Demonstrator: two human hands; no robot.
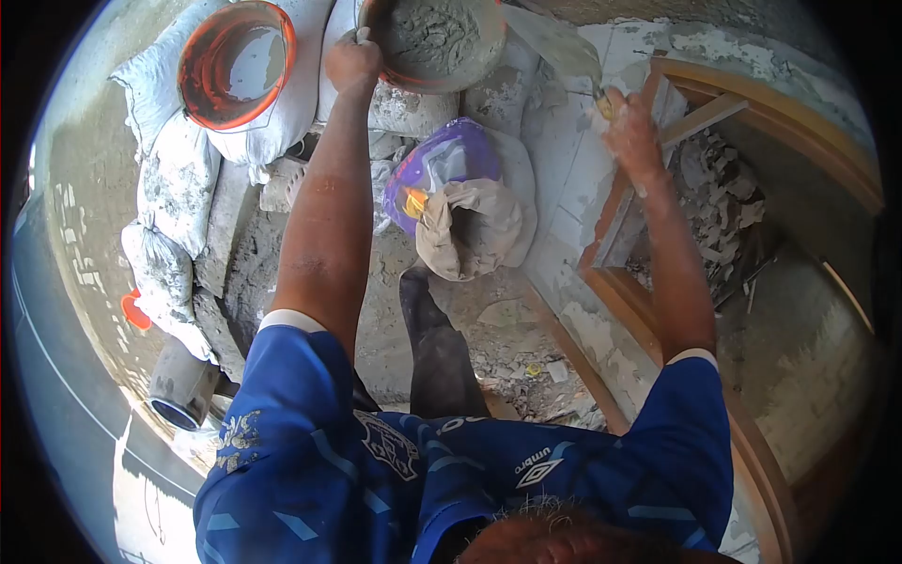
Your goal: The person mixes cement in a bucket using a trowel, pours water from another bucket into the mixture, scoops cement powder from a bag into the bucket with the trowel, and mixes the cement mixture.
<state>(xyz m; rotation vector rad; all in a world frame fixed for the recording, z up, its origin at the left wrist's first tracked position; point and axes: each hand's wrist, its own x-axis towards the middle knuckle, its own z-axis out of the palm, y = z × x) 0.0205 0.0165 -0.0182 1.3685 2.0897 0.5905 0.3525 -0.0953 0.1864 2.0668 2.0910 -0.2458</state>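
At the top centre, a bucket of wet grey mortar (434, 86) rests on the sacks. My left hand (354, 64) is closed at its left edge, gripping the bucket handle there. In my right hand (631, 136), off to the right, is a trowel (562, 45), held by its handle. Its blade points up and left toward the mortar bucket and looks smeared grey. Just below the mortar bucket stands an opened purple and beige bag (470, 226), its mouth folded back.
An orange bucket (193, 80) sits on white sacks (174, 179) at upper left. Wooden frame pieces (742, 395) curve along the right, around a heap of rubble (714, 193). A dark pipe (178, 385) lies at lower left. Debris (536, 367) covers the floor near my leg.
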